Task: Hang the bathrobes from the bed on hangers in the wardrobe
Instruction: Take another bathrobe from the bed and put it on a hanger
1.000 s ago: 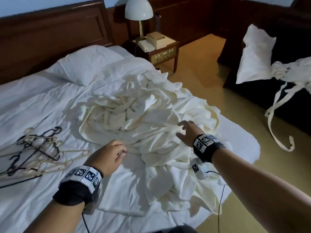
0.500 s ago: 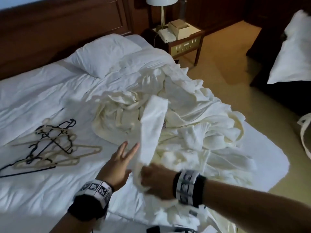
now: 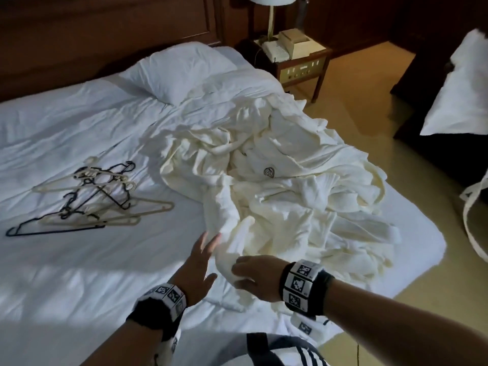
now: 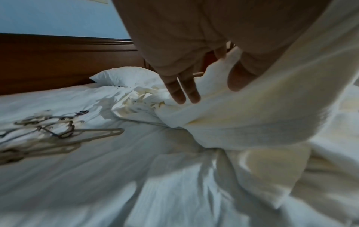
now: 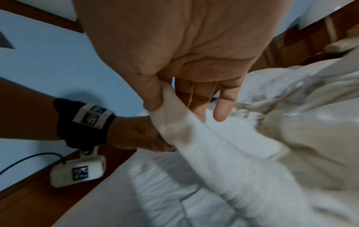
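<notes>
Nearest the bed's (image 3: 79,273) foot edge, the right hand (image 3: 254,277) pinches a bathrobe (image 3: 229,249) fold; the left hand (image 3: 196,270), fingers straight, touches it. Beyond lie heaped bathrobes (image 3: 290,186) bearing a small striped emblem (image 3: 269,172), unreadable. Hangers (image 3: 87,199) lie left of the heap.

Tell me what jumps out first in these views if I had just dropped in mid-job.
The big rumpled heap of cream bathrobes on the bed's right half dominates. At its near edge the right hand pinches a strip of robe cloth, while the left hand reaches in beside it with straight fingers. A tangle of dark and pale hangers lies on the white sheet to the left, none of them yet picked up.
</notes>
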A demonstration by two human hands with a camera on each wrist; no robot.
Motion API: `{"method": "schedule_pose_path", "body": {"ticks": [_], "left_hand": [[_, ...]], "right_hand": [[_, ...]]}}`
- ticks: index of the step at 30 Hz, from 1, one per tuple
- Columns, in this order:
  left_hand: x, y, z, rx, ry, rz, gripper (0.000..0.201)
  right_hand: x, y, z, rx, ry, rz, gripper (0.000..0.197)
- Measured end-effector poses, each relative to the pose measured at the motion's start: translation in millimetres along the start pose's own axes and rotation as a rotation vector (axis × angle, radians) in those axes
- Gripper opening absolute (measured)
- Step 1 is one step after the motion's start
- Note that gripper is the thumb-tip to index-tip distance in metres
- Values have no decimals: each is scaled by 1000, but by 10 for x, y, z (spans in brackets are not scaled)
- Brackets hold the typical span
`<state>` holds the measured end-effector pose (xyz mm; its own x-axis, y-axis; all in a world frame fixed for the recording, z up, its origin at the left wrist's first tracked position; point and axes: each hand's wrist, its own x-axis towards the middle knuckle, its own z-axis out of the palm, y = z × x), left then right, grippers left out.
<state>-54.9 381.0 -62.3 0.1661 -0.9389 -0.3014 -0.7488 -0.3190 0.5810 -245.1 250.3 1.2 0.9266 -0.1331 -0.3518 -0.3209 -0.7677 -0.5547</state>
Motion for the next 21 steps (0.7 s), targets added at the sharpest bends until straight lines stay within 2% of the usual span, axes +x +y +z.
{"method": "schedule_pose_path", "body": {"ticks": [1,3,4,6,8,12,14,16,17,19,21], "left_hand": [[-60,-14,-12,-84,54,11,79],[-222,-92,-99,-205,59,40,49],[-327,-180,-167,-142,25,62,33],[-634,-434,-327,90,-38,63,19],[-1008,-694,-505,227,-83,18,6],[-1908,-1174,-675,310,-132,-146,34],[-2537,-1573,-706,368,-152,-337,45],[-3180,-1955,-757,448,-158,-544,61],[-3477,-2099,-809,501,-158,-640,64],[-4036,-2323,-925,608,-127,-800,54],[-4513,-2513,-1033,611,-71,-958,46]], "right_hand": [[40,-204,98,23,13,-35,25],[142,-573,269,90,45,-70,23],[194,-733,334,122,65,-78,24],[274,-1008,450,141,60,-64,26],[359,-1198,608,120,32,-57,27],[652,-1607,1040,132,-64,-71,31],[855,-1855,1248,131,-127,-87,20],[1050,-2097,1411,101,-185,-88,18],[1142,-2199,1474,70,-212,-86,21],[1303,-2353,1559,-1,-264,-86,26],[1443,-2463,1578,-65,-302,-89,28]]}}
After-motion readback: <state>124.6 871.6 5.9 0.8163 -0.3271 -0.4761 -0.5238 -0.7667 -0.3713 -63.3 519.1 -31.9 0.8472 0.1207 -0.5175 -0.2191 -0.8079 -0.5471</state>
